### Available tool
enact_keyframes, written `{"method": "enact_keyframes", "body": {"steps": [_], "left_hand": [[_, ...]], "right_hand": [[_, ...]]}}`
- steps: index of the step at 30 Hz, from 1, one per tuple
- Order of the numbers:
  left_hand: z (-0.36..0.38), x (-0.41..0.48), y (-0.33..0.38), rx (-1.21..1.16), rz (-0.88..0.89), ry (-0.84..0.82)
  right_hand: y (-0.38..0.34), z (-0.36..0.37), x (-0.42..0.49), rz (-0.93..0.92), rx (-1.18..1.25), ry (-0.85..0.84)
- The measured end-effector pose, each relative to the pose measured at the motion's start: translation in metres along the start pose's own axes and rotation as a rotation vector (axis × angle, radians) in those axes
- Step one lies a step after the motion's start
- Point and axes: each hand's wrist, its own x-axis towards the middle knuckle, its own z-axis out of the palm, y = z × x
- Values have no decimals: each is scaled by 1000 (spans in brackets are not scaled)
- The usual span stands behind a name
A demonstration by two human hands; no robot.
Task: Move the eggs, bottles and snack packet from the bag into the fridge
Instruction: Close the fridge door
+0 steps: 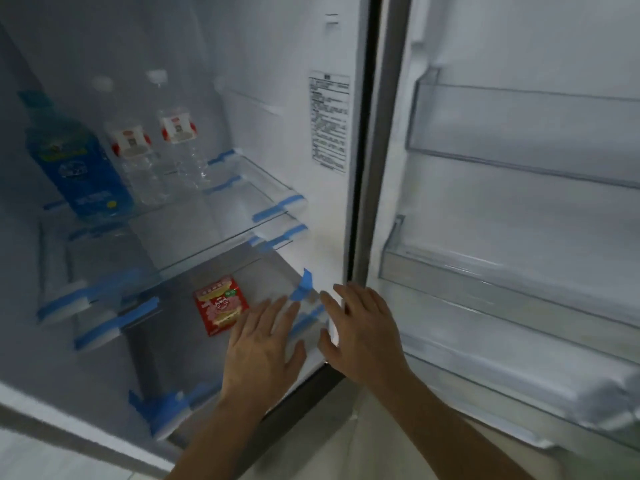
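Both hands are bare and empty, fingers spread wide, palms facing down and forward, reaching in from the lower edge on bare forearms. The left hand [263, 344] hovers over the front of the lower shelf, its fingertips just beside the snack packet [221, 305]. The right hand [360, 330] is held at the fridge's right front edge, near the hinge side of the open door; whether it touches the frame cannot be told.

The snack packet is one flat, glossy, roughly square red pouch with a printed picture, lying face up on the lower glass shelf [166, 341].

Above it, the upper glass shelf [221, 216] is clear and smooth, its corners held by strips of blue tape [277, 209] and white foam pads. On this shelf stand three bottles, all upright at the left: one blue bottle [79, 161], broad and plastic with a printed label, and two clear bottles [136, 157] [181, 147], ribbed, thin-walled, with white caps and red-and-white labels.

The fridge's inner walls are smooth white plastic, with a printed sticker [329, 123] on the right wall. The open door [519, 202] carries three clear plastic bins. No eggs are visible.
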Motion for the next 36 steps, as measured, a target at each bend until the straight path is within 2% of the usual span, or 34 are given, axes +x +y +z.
{"method": "enact_keyframes", "body": {"steps": [4, 8, 13, 16, 22, 25, 29, 33, 36], "left_hand": [[-1, 6, 60, -95, 127, 18], [-10, 9, 122, -197, 281, 139], [-43, 16, 195, -328, 428, 286], [-57, 26, 222, -354, 522, 344], [-64, 43, 256, -281, 617, 204], [-57, 39, 268, -231, 626, 118], [-45, 33, 273, -107, 639, 83], [-54, 31, 272, -147, 609, 61], [-60, 23, 263, -166, 630, 24]], "right_hand": [[33, -46, -42, 104, -42, 78], [51, -103, -84, 177, -94, 141], [74, -172, -118, 230, -176, 332], [94, -215, -133, 262, -247, 382], [132, -246, -163, 364, -329, 344], [139, -238, -171, 408, -348, 288], [135, -217, -181, 395, -359, 243], [126, -223, -175, 455, -351, 263], [111, -227, -183, 441, -379, 211]]}}
